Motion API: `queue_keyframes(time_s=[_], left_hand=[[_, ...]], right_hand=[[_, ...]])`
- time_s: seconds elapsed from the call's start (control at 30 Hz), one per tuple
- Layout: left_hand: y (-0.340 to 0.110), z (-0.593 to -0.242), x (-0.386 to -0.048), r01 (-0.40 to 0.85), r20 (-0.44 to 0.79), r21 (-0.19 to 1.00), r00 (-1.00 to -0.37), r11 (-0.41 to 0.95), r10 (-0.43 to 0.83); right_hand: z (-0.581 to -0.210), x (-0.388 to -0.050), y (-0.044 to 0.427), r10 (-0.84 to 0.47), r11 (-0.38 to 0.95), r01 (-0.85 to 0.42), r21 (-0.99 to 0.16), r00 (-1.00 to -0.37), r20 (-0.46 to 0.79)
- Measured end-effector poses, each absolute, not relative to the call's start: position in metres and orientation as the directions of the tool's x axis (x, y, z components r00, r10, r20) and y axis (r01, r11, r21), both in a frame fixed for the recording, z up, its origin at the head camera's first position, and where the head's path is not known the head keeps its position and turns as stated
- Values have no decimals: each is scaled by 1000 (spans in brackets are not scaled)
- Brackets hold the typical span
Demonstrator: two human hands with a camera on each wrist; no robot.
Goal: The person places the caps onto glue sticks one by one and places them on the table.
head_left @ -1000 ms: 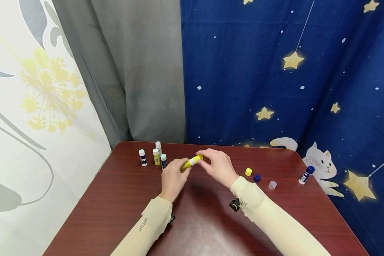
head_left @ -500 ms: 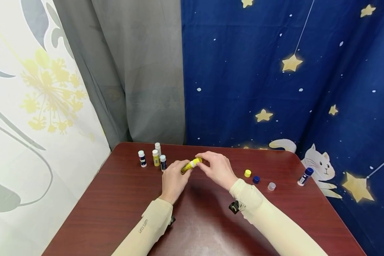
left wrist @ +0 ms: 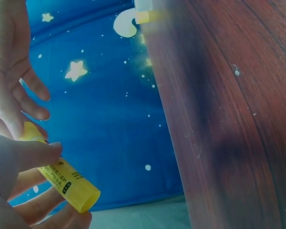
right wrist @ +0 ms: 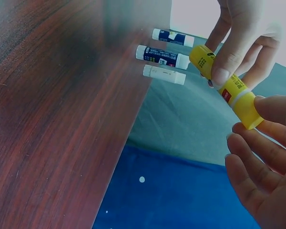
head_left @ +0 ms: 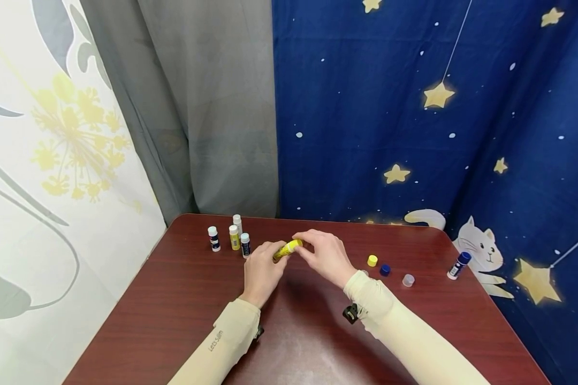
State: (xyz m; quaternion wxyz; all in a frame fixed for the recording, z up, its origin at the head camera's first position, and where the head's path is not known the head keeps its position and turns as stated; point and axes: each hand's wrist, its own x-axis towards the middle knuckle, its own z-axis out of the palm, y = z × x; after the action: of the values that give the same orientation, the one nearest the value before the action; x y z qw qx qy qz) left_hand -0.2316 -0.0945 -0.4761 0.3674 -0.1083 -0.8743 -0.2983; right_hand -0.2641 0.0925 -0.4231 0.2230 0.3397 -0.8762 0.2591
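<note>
My left hand (head_left: 262, 270) grips a yellow glue stick (right wrist: 231, 86) by its barrel, tilted above the table, its thumb along the near side in the left wrist view. At the upper end, my right hand (head_left: 325, 256) pinches the yellow cap (right wrist: 248, 110) between thumb and index finger. A narrow white band shows between barrel and cap in the right wrist view. Both hands hang over the middle of the table. In the left wrist view the cap is partly hidden behind fingers.
Left of the hands stand several glue sticks: dark blue (head_left: 214, 239), yellow (head_left: 234, 238), white (head_left: 238, 223). Right of them lie loose caps, yellow (head_left: 372, 261), blue (head_left: 385, 270) and clear (head_left: 408, 280). A blue-capped glue stick (head_left: 459, 266) stands near the right edge of the table (head_left: 173, 299).
The white part between the yellow cap and barrel has narrowed as my right hand moves the cap slightly toward my left. Another clear cap now peeks out beside my right wrist.
</note>
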Motion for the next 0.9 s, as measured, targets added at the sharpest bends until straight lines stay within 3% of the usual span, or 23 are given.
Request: queue_keyframes(time_s=[0.9], left_hand=[[-88, -477, -230, 435, 728, 447, -685, 781, -35]], right_hand=[[-424, -260, 93, -498, 622, -730, -284, -649, 575]])
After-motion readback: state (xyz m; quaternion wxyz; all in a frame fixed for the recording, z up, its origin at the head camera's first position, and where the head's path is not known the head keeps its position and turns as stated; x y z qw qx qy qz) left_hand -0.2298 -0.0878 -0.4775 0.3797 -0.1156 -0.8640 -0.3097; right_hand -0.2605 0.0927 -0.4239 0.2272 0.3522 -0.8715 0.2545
